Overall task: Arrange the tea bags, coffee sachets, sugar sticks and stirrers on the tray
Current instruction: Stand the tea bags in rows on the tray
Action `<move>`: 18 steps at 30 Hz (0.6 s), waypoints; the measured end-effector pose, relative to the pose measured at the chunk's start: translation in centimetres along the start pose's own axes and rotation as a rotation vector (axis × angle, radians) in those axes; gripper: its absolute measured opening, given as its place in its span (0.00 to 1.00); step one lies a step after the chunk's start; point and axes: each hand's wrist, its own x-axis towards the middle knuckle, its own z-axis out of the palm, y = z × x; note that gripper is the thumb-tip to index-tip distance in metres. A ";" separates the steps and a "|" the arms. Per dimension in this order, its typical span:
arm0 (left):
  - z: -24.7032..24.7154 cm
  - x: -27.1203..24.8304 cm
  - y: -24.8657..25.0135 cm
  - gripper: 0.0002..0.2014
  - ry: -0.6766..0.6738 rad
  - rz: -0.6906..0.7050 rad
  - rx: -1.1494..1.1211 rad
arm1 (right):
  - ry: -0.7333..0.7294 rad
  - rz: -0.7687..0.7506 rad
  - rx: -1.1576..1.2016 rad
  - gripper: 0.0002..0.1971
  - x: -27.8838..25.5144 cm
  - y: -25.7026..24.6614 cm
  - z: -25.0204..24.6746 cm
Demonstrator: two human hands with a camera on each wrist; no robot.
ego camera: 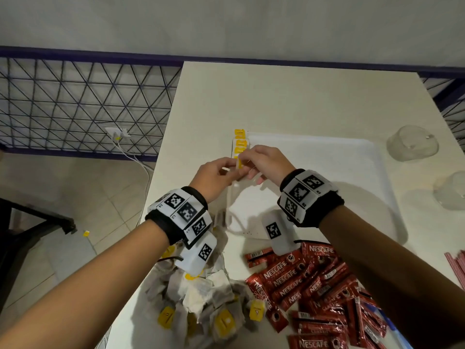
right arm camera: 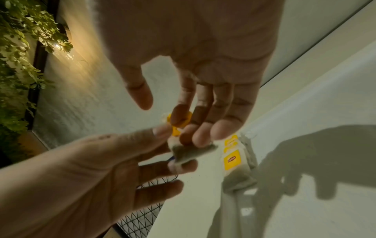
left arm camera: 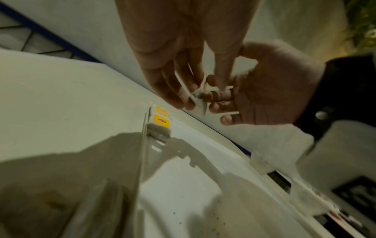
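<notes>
Both hands meet above the left rim of the white tray point(ego camera: 327, 172). Between them is one tea bag point(ego camera: 240, 162) with a yellow tag. My left hand point(ego camera: 232, 170) pinches it from the left, and my right hand point(ego camera: 246, 157) pinches it from the right. In the right wrist view, the grey bag point(right arm camera: 191, 153) hangs under the fingertips with its yellow tag point(right arm camera: 177, 127) above. In the left wrist view, white paper and string point(left arm camera: 198, 98) are pinched between the two hands. A short row of tea bags point(ego camera: 239, 142) lies along the tray's left edge just beyond the hands, and it also shows as the row of tea bags point(right arm camera: 231, 159).
A loose heap of tea bags point(ego camera: 201, 298) lies at the near left of the table, with a pile of red Nescafe sachets point(ego camera: 314, 285) to its right. Red-and-white sticks point(ego camera: 455, 268) reach in at the right edge. Two upturned clear cups point(ego camera: 412, 143) point(ego camera: 450, 190) stand right of the tray.
</notes>
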 end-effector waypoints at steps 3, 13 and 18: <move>-0.3 0.8 -1.1 0.08 0.043 -0.117 -0.086 | 0.002 0.023 0.013 0.01 0.1 0.5 -0.4; -0.4 1.7 -3.0 0.10 -0.098 -0.238 0.028 | -0.096 0.065 -0.160 0.08 2.6 3.5 -0.4; -0.6 2.7 -2.9 0.05 -0.060 -0.255 0.165 | -0.045 0.091 -0.143 0.11 4.3 4.0 -0.1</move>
